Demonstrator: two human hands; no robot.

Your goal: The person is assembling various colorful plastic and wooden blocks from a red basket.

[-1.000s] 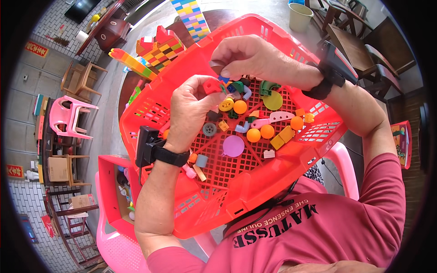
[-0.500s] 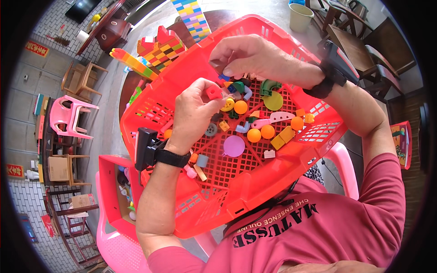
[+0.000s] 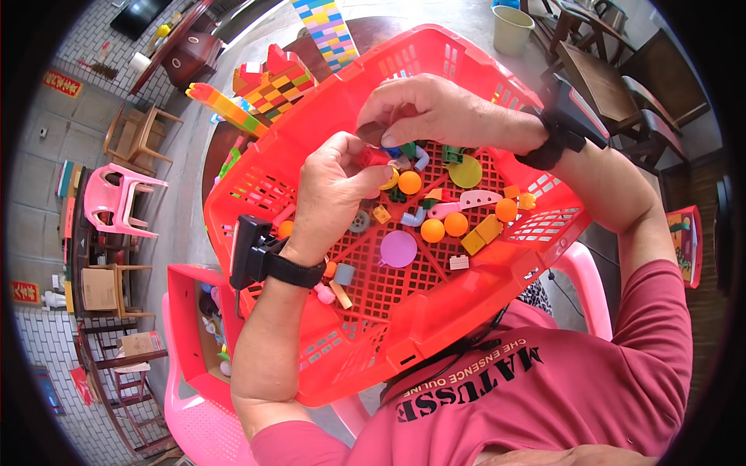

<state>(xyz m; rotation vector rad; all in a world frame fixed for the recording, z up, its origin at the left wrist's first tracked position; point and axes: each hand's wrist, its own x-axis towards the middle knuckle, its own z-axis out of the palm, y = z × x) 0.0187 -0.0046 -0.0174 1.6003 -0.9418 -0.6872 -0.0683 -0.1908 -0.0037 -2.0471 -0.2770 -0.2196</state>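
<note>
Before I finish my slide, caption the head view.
Left hand holds a red piece, right hand a dark piece, over a red basket of toys.

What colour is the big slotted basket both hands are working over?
The basket is bright red, seen best in the head view.

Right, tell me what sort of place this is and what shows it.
Probably a room in a home, perhaps used for play: a pink plastic chair stands at left, a colourful brick tower shows beyond the red basket, and loose toys lie inside it.
</note>
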